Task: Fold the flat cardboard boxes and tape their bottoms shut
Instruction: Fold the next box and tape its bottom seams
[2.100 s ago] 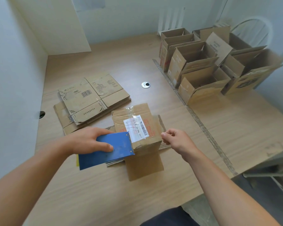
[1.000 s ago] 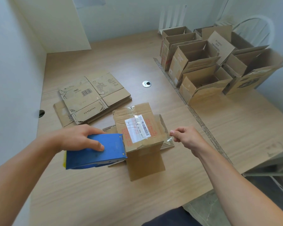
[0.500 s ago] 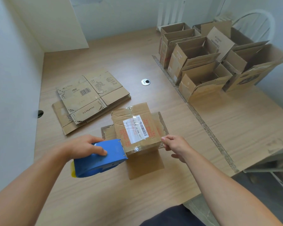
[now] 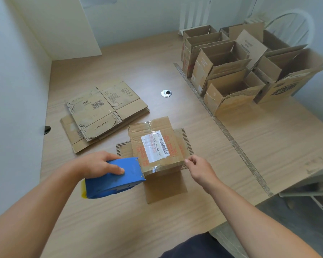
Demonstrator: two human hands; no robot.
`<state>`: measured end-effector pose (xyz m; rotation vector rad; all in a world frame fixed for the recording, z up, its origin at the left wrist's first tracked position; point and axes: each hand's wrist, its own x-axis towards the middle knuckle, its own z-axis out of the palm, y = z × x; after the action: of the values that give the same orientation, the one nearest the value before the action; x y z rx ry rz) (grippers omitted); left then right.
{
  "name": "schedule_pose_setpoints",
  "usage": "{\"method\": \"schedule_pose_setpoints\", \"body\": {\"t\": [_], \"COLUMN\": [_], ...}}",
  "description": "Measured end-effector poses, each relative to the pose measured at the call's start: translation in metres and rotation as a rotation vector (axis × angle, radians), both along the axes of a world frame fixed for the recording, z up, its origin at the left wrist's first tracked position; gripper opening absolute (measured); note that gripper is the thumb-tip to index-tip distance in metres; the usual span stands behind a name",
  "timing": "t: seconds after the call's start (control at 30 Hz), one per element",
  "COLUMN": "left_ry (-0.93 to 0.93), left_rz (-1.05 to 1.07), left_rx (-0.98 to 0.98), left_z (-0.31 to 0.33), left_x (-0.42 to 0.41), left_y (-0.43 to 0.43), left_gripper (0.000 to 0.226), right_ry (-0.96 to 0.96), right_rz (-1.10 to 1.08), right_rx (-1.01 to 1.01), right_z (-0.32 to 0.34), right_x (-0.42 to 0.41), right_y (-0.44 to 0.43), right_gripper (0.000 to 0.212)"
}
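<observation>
My left hand (image 4: 99, 165) grips the blue plastic tape dispenser (image 4: 117, 178) against the upturned brown cardboard box (image 4: 155, 144) in front of me; my right hand (image 4: 198, 168) pinches the clear tape (image 4: 161, 167) at its near-right corner. If I drag crooked, the strip wrinkles or misses the seam. Far right, the open assembled cardboard boxes (image 4: 227, 71) look empty.

Left hand (image 4: 99, 165) gripping, fingers (image 4: 117, 170) curled; right hand (image 4: 199, 169) pinching, forearms extended
</observation>
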<state>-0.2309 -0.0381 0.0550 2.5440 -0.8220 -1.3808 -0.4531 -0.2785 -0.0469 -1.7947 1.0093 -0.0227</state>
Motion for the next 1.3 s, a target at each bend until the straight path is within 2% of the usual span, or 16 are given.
{"method": "schedule_pose_setpoints", "body": {"t": [0.13, 0.27, 0.33, 0.43, 0.67, 0.73, 0.8, 0.87, 0.93, 1.0, 1.07, 1.2, 1.3], "left_ry": [-0.006, 0.010, 0.014, 0.015, 0.051, 0.064, 0.072, 0.077, 0.081, 0.079, 0.084, 0.115, 0.132], "left_rz": [0.001, -0.002, -0.011, -0.018, -0.018, -0.004, 0.004, 0.004, 0.001, 0.007, 0.012, 0.031, 0.032], "left_rx": [0.001, 0.009, 0.014, 0.018, 0.030, 0.028, 0.022, 0.019, 0.017, 0.013, 0.019, 0.013, 0.011], "left_z": [-0.001, -0.002, 0.000, 0.001, 0.001, 0.001, 0.001, 0.001, 0.001, 0.001, 0.000, -0.001, -0.002], "left_x": [0.000, 0.002, 0.003, 0.004, 0.005, 0.006, 0.005, 0.004, 0.004, 0.004, 0.005, 0.008, 0.009], "left_y": [-0.001, -0.001, -0.003, -0.007, -0.006, -0.006, -0.006, -0.005, -0.004, -0.004, -0.003, 0.000, -0.002], "left_gripper": [0.048, 0.042, 0.046, 0.047, 0.044, 0.045, 0.046, 0.047, 0.046, 0.046, 0.047, 0.049, 0.048], "right_ry": [-0.020, -0.056, -0.056, -0.006, 0.076, 0.167, 0.211, 0.062, -0.131, -0.245, -0.296, -0.286, -0.343], "right_rz": [0.017, 0.016, 0.062, 0.154, 0.189, 0.303, 0.308, 0.226, 0.208, 0.239, 0.276, 0.369, 0.315], "right_rx": [0.244, 0.329, 0.333, 0.236, 0.173, 0.042, -0.172, -0.263, -0.179, -0.035, 0.064, 0.088, 0.180], "right_z": [0.002, 0.003, 0.004, 0.001, -0.018, -0.023, -0.021, -0.012, -0.002, 0.003, 0.002, -0.001, -0.005], "right_x": [-0.005, -0.009, -0.010, -0.008, -0.001, 0.003, 0.005, 0.006, 0.004, 0.003, 0.004, 0.006, 0.005], "right_y": [-0.005, -0.007, -0.009, -0.009, -0.012, -0.014, -0.015, -0.019, -0.022, -0.024, -0.028, -0.037, -0.037], "right_gripper": [0.021, 0.029, 0.036, 0.039, 0.026, 0.028, 0.027, 0.027, 0.036, 0.043, 0.045, 0.049, 0.047]}}
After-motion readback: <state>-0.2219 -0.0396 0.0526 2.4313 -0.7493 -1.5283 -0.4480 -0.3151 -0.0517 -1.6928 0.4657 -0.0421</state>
